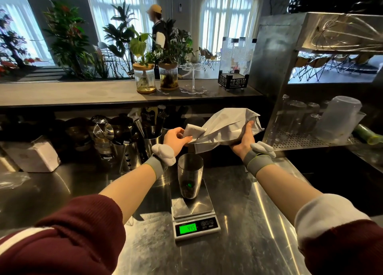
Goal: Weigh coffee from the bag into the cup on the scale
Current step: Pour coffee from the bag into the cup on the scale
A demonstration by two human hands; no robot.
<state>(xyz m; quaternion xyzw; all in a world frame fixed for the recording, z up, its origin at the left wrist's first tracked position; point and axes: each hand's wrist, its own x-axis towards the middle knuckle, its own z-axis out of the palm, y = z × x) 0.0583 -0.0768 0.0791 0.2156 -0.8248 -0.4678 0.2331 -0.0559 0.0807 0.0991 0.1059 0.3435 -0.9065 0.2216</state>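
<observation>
Above the cup, just behind its rim: white bag held off the counter, long axis roughly level, left to right, mouth end toward the left. Cup upright on scale, dark coffee visible at bottom; green display reads about 445, digits slightly blurred. Left hand nearer the cup, fingers pinched on folded mouth of bag. Right hand under the far end, palm up, fingers wrapped around it, bearing the weight. Judgement: pour depends on bringing mouth over the rim and lifting the right end; overshoot likely if tipped fast.
</observation>
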